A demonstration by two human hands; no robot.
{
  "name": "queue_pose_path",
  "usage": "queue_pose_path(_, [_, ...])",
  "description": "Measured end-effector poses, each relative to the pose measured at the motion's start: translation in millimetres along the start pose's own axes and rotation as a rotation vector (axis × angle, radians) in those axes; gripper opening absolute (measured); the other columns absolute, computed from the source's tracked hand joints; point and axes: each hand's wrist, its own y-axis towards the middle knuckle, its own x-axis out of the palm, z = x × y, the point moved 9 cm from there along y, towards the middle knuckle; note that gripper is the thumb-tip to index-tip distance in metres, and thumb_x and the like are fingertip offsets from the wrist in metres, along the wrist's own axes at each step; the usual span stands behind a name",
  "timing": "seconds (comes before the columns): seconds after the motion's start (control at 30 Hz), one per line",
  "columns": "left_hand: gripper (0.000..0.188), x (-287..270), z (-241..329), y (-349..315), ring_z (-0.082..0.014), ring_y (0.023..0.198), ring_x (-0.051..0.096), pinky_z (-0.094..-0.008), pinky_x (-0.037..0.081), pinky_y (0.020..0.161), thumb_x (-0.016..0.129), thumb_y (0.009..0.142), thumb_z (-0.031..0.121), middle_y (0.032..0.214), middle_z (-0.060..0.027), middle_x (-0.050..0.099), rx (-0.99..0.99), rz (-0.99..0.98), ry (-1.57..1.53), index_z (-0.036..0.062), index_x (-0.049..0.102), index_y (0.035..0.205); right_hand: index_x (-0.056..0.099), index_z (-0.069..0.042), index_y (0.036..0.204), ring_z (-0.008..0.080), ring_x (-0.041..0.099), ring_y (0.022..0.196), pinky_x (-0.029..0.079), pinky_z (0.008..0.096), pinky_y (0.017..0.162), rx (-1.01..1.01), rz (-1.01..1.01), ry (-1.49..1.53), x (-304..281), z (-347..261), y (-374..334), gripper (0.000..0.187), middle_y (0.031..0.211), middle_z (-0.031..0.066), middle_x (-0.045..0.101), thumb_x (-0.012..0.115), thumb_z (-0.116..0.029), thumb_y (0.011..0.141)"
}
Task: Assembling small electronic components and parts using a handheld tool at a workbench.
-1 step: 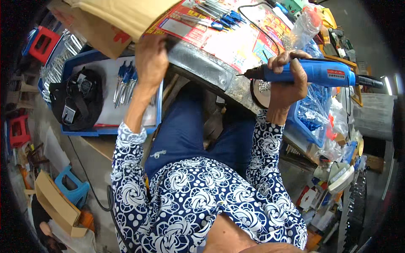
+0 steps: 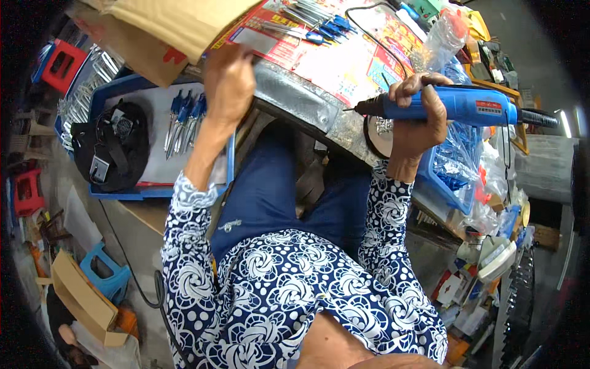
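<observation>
My right hand [image 2: 421,114] is wrapped round a blue electric screwdriver [image 2: 470,106], held level over the table's right edge. Its dark bit points left. My left hand [image 2: 228,83] is at the table's near-left edge, beside an open cardboard box [image 2: 190,24]. Motion smears its fingers, and I cannot make out anything in them. Slim silver pieces with blue ends [image 2: 319,24] lie on the red and yellow printed sheets [image 2: 332,64]. More of these blue-ended pieces [image 2: 184,123] lie in a blue tray [image 2: 160,194] to the left of my legs.
A black bag [image 2: 114,147] lies in the tray. A round dish of small metal parts [image 2: 382,129] stands by my right wrist. Blue parts fill a bin [image 2: 458,160] at the right. A black cable [image 2: 120,240] runs over the floor, near a blue stool [image 2: 101,270].
My left hand has shifted slightly right, toward the printed sheets, and its wrist has turned. The right hand and screwdriver stay nearly still.
</observation>
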Motion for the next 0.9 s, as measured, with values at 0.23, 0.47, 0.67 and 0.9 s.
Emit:
queue_pose_path(0.23, [0.027, 148, 7, 60, -0.0366, 0.089, 0.053, -0.0413, 0.042, 0.08, 0.045, 0.075, 0.007, 0.092, -0.0232, 0.054, 0.127, -0.301, -0.192, 0.0012, 0.055, 0.099, 0.047, -0.009, 0.102, 0.0167, 0.047, 0.061, 0.037, 0.0331, 0.062, 0.0, 0.007, -0.009, -10, 9, 7, 0.027, 0.074, 0.0104, 0.05, 0.048, -0.01, 0.076])
queue_pose_path(0.47, [0.03, 202, -5, 61, -0.0361, 0.091, 0.05, -0.0432, 0.041, 0.081, 0.05, 0.076, 0.011, 0.099, -0.0204, 0.049, 0.132, -0.447, -0.016, 0.0095, 0.053, 0.106, 0.046, -0.007, 0.101, 0.0173, 0.047, 0.06, 0.037, 0.0335, 0.062, -0.003, 0.005, 0.008, -22, 12, 11, 0.026, 0.074, 0.0113, 0.05, 0.048, -0.008, 0.075])
queue_pose_path(0.67, [0.03, 206, -5, 58, -0.0358, 0.091, 0.05, -0.0431, 0.041, 0.08, 0.057, 0.077, 0.016, 0.095, -0.0204, 0.05, 0.165, -0.444, 0.048, 0.0096, 0.052, 0.105, 0.045, -0.006, 0.101, 0.0174, 0.046, 0.059, 0.037, 0.034, 0.062, 0.0, 0.056, -0.018, -25, 12, 9, 0.026, 0.073, 0.0112, 0.05, 0.048, -0.008, 0.075])
queue_pose_path(0.9, [0.035, 166, 12, 46, -0.0354, 0.087, 0.052, -0.0436, 0.043, 0.075, 0.06, 0.075, 0.014, 0.086, -0.0203, 0.051, 0.253, -0.202, 0.009, 0.0097, 0.048, 0.108, 0.044, -0.009, 0.101, 0.0176, 0.046, 0.059, 0.037, 0.0345, 0.062, -0.018, 0.042, -0.083, -28, 12, 4, 0.024, 0.072, 0.0099, 0.049, 0.048, -0.008, 0.077])
